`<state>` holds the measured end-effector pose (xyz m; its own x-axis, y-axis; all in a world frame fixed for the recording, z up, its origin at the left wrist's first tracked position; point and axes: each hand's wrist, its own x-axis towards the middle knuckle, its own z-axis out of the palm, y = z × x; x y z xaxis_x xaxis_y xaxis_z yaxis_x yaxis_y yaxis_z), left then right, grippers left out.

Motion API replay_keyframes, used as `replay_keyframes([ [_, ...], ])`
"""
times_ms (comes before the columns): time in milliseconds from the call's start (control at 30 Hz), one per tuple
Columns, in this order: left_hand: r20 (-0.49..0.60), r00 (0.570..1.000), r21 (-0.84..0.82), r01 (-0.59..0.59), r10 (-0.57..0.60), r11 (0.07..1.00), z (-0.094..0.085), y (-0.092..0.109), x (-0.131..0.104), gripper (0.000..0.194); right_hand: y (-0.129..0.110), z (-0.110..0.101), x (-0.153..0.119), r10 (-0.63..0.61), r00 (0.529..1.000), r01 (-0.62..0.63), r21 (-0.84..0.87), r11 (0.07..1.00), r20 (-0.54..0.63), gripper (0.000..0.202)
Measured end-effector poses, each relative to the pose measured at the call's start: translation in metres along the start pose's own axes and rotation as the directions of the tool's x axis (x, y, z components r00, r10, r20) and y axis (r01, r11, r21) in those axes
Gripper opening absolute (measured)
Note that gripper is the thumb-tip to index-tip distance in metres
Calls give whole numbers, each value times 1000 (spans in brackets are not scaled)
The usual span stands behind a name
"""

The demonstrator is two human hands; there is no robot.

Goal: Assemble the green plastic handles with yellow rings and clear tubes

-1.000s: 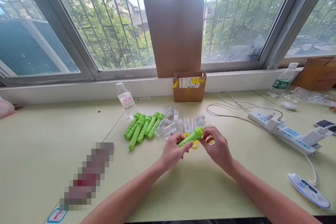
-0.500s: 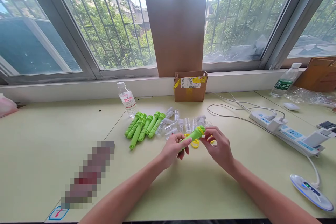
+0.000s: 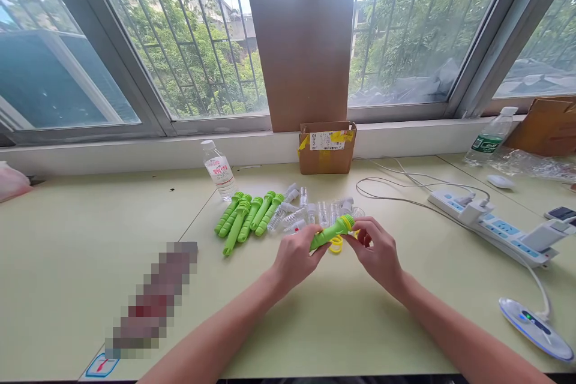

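Centrally, a bright-green, tubular plastic piece [image 3: 327, 235] slants away rightward over the pale-green tabletop [image 3: 360, 330], its near end grasped by the left hand [image 3: 294, 257]; the right hand [image 3: 378, 255], fingers curled, adjoins its ridged far end, grip indeterminable.

Green tube [image 3: 328, 236] in left grip [image 3: 294, 255], right grip [image 3: 377, 253] at its end, similar tubes [image 3: 236, 229] left of it, clear vials [image 3: 322, 213] behind it

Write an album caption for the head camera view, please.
Left fingers hold a green tube, right fingers at its yellow-ringed end, near small clear bottles.
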<state>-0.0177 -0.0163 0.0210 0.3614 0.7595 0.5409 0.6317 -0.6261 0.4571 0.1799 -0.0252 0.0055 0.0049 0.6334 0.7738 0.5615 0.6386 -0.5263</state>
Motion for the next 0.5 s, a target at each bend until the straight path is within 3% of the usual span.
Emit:
replay_keyframes([
  [167, 19, 1000, -26, -1, 1, 1000, -1, -2, -1, 19, -1, 0, 0, 23, 1000, -24, 40, 999, 8, 9],
  [333, 142, 980, -208, 167, -140, 964, -4, 3, 2, 25, -2, -1, 1, 60, 997, -63, 64, 996, 45, 5],
  [500, 235, 937, -414, 338, -260, 845, -5, 9, 3, 30, -2, -1, 1, 89, 991, -98, 89, 991, 95, 10],
])
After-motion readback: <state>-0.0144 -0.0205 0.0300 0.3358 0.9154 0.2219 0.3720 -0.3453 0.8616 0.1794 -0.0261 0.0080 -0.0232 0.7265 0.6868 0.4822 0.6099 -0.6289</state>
